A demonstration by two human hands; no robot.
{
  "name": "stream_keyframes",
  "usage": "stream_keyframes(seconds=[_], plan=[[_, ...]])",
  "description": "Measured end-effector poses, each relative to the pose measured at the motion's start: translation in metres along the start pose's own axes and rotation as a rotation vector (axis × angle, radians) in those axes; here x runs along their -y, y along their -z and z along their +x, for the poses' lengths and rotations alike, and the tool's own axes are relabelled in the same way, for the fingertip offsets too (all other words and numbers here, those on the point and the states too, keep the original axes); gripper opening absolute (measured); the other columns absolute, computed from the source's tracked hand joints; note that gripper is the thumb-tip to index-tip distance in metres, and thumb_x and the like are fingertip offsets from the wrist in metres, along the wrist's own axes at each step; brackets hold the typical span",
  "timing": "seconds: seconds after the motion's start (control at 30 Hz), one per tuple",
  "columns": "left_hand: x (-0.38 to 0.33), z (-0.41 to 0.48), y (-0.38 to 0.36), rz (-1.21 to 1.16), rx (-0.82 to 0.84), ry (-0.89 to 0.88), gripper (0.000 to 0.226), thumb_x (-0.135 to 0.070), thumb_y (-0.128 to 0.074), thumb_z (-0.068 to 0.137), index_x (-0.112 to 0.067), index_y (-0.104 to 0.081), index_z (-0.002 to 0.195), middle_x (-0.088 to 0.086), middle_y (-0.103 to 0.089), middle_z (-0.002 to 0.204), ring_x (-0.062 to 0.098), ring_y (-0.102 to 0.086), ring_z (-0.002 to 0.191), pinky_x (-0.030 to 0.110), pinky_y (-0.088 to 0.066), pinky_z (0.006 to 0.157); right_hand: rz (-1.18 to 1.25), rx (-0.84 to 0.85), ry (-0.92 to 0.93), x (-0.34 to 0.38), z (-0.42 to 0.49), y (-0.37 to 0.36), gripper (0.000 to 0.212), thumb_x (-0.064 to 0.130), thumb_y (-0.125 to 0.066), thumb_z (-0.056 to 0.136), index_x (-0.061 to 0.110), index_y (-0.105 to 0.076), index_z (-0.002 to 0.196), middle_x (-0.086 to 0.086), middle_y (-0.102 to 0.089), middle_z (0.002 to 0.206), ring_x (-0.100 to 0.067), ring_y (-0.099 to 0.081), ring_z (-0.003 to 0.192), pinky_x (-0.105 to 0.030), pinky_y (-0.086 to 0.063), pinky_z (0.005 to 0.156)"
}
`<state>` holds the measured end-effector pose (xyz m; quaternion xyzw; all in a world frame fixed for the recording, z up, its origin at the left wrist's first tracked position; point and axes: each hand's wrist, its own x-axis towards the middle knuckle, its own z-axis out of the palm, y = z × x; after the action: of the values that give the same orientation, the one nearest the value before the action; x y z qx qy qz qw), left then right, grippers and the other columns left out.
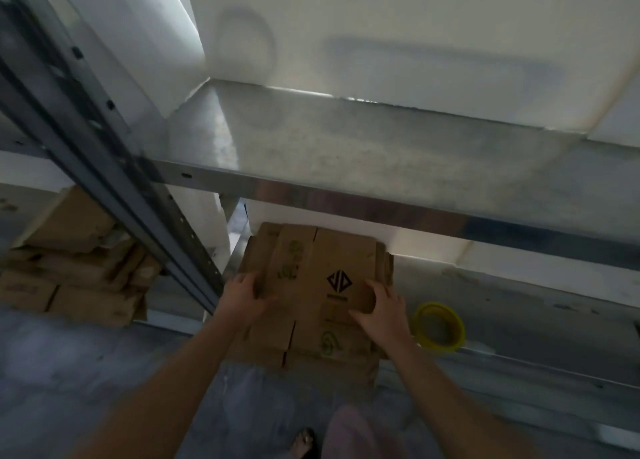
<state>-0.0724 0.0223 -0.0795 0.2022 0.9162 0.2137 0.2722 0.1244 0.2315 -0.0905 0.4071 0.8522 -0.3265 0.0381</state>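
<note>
Though hemmed in beneath the upper shelf (346, 153), clamped firmly: left grip (242, 295) on the left edge of the top carton (322, 268), right grip (384, 311) on its right edge. Atop a cardboard stack (311, 354) on the lower shelf (519, 320). Yellow ring (458, 337) just right; steel upright (138, 195) and more cartons (79, 285) left.

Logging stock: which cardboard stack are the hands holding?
The middle, diamond-logo stack; left hand and right hand grip it. The left stack is untouched.
</note>
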Motion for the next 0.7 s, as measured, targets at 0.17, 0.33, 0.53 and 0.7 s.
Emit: stream_keyframes(seconds=[0.17,0.33,0.53,0.7], plan=[[-0.007,0.0,-0.008,-0.006,0.065,-0.052,0.085,-0.049,-0.071,0.079,-0.03,-0.026,0.148,0.007,-0.03,0.149,0.031,-0.034,0.134,0.048,-0.037,0.109,0.125,-0.001,-0.026,-0.001,0.0,-0.004,0.083,0.047,-0.077,0.078,0.028,-0.036,0.148,-0.005,-0.036,0.15,-0.028,-0.034,0.138,-0.041,-0.035,0.113],[-0.013,-0.003,-0.01,-0.127,0.097,-0.048,0.095,-0.042,-0.078,0.075,-0.039,-0.018,0.149,0.007,-0.02,0.15,0.031,-0.035,0.134,0.047,-0.039,0.108,0.262,-0.008,0.006,-0.005,-0.004,0.0,0.084,0.035,-0.079,0.08,0.027,-0.033,0.15,-0.004,-0.032,0.152,-0.023,-0.041,0.135,-0.031,-0.037,0.108],[-0.043,-0.02,-0.009,-0.194,0.106,-0.153,0.098,-0.043,-0.079,0.072,-0.048,-0.016,0.146,0.003,-0.019,0.149,0.031,-0.035,0.132,0.048,-0.041,0.105,0.316,-0.081,0.023,-0.027,-0.015,0.03,0.082,0.03,-0.08,0.08,0.03,-0.035,0.15,-0.004,-0.039,0.143,-0.019,-0.048,0.125,-0.033,-0.043,0.104],[-0.089,-0.041,-0.032,-0.221,0.11,-0.225,0.099,-0.044,-0.08,0.071,-0.048,-0.015,0.146,0.002,-0.022,0.141,0.028,-0.038,0.127,0.044,-0.04,0.106,0.343,-0.143,-0.007,-0.064,-0.033,0.067,0.083,0.027,-0.079,0.081,0.032,-0.034,0.15,-0.001,-0.039,0.144,-0.018,-0.048,0.124,-0.033,-0.043,0.102]])
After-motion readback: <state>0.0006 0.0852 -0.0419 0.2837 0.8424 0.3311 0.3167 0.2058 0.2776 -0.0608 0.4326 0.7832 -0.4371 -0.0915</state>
